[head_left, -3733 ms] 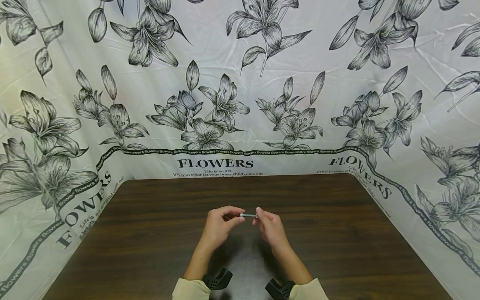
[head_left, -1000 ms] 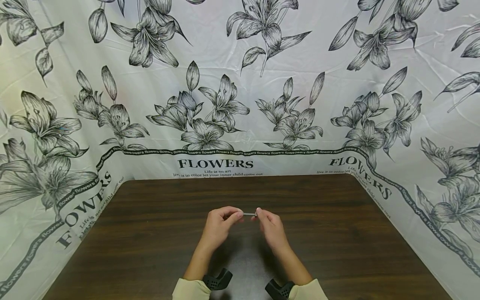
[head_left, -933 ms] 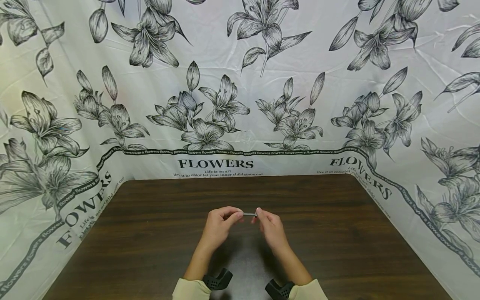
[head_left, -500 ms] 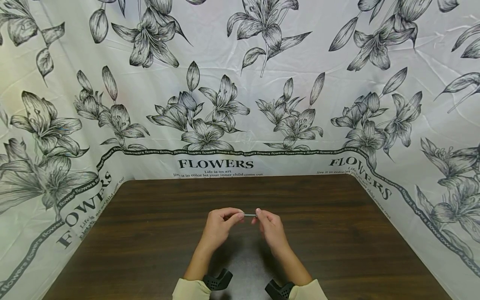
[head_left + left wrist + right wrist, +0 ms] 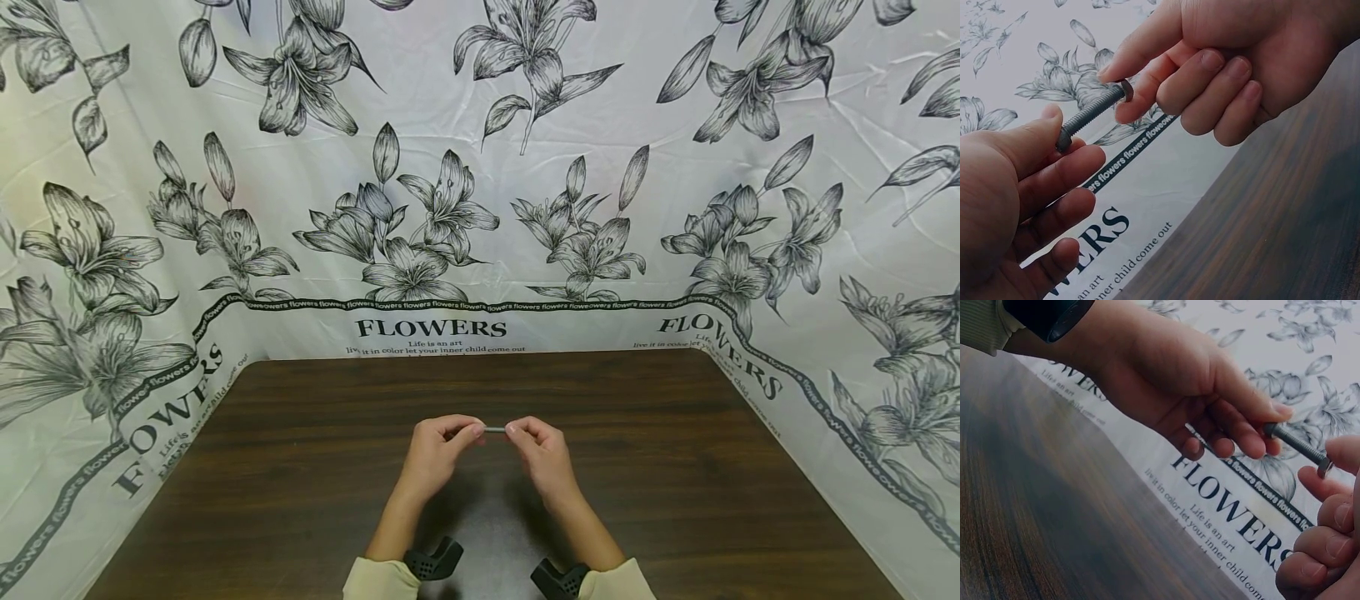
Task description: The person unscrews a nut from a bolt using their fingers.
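A grey threaded bolt [image 5: 495,430] spans the gap between the two hands, held level above the table. My left hand [image 5: 435,457] pinches its head end between thumb and fingertips; in the left wrist view that bolt head [image 5: 1064,140] is partly covered. At the opposite end sits a thin nut [image 5: 1325,466], with thread visible between it and the head. My right hand [image 5: 546,462] pinches the nut's edges between thumb and index finger, its other fingers curled, as the left wrist view shows. Whether the bolt's tip passes beyond the nut is hidden.
Below the hands lies a dark brown wooden table [image 5: 300,483]. A white cloth [image 5: 510,233] printed with black flowers and lettering hangs around its back and sides. Each wrist wears a black camera mount [image 5: 435,560].
The right thumb and fingers have shifted slightly left and closed further over the nut end, leaving less bolt showing in the head view. The left hand stays nearly in place.
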Demonstrator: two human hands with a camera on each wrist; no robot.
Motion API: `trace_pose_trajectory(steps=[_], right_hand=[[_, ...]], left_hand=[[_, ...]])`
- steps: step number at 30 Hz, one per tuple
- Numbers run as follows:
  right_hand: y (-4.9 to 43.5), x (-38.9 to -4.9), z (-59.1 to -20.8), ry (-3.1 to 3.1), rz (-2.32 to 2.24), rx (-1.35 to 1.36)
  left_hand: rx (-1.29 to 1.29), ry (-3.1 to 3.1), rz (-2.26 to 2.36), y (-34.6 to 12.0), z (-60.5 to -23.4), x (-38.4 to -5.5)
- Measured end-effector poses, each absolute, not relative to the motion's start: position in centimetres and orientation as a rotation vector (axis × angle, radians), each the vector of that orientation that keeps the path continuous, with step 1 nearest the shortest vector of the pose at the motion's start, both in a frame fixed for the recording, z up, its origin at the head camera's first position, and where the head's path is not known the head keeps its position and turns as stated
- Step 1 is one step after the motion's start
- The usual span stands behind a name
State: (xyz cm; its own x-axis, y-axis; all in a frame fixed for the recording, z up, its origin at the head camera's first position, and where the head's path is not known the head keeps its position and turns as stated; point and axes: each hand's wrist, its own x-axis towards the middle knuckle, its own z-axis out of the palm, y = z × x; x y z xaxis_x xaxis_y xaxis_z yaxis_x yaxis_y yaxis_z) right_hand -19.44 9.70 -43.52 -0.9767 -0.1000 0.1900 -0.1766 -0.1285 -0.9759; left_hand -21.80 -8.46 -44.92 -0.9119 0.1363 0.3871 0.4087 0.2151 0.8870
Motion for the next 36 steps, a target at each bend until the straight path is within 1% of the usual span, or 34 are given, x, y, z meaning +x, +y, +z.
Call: trace_pose_trajectory(steps=[7, 20, 36], right_hand=[[9.7, -19.4, -43.5, -2.040, 2.209, 0.380], [9.7, -19.5, -43.6, -2.041, 2.115, 0.469], [9.7, -19.5, -43.6, -2.036, 2.098, 0.472]], left_hand=[[-0.509, -2.283, -1.766, -8.3, -41.9, -20.0], [-0.489, -2.271, -1.809, -8.5, -41.8, -19.9], [-0.479, -2.255, -1.860, -8.5, -41.7, -19.9]])
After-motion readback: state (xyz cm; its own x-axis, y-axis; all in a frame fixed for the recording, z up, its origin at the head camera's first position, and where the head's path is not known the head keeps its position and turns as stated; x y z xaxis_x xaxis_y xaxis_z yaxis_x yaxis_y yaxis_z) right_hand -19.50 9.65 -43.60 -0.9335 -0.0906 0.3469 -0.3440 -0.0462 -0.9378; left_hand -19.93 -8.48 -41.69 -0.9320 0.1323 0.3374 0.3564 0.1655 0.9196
